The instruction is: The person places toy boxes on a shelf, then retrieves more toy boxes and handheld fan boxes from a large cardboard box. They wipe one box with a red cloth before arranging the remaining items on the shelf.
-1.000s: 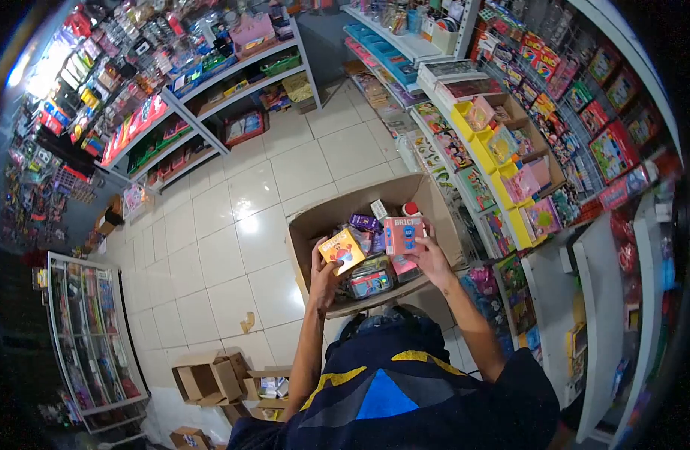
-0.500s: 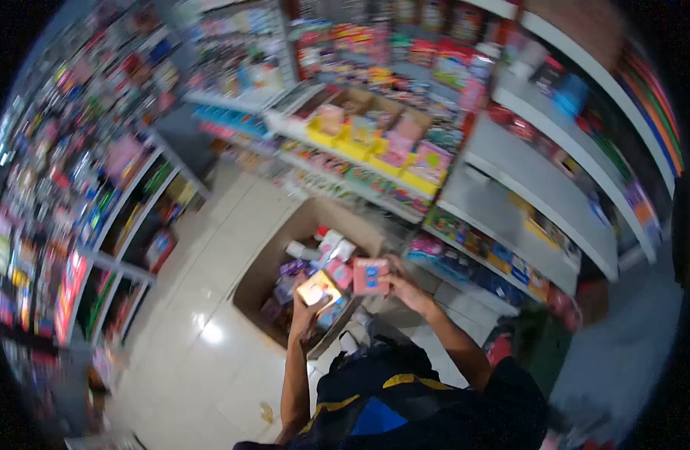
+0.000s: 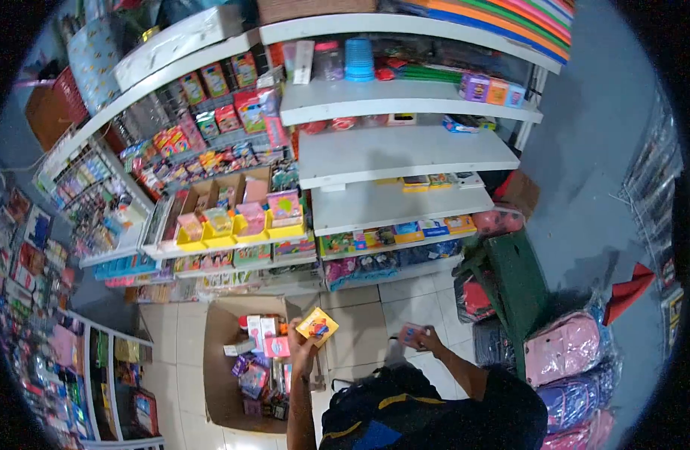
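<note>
My left hand (image 3: 301, 349) holds a small yellow box (image 3: 317, 325) with a colourful picture, raised over the right edge of an open cardboard box (image 3: 219, 341) on the floor. The carton is filled with several small toy packs in pink, purple and white. My right hand (image 3: 427, 341) holds a pink box (image 3: 411, 334) out to the right, above the tiled floor and away from the carton. Both arms reach forward from my dark shirt with a yellow stripe.
White wall shelves (image 3: 405, 154) stand ahead, partly stocked with small boxes. Yellow bins (image 3: 232, 229) of toys sit on a shelf to the left. A green stool (image 3: 513, 289) and pink bags (image 3: 566, 349) crowd the right. Racks of goods line the far left.
The view has swung right and up from the aisle to the white wall shelves. Both hands lifted their boxes out of the carton, and the right hand moved away to the right.
</note>
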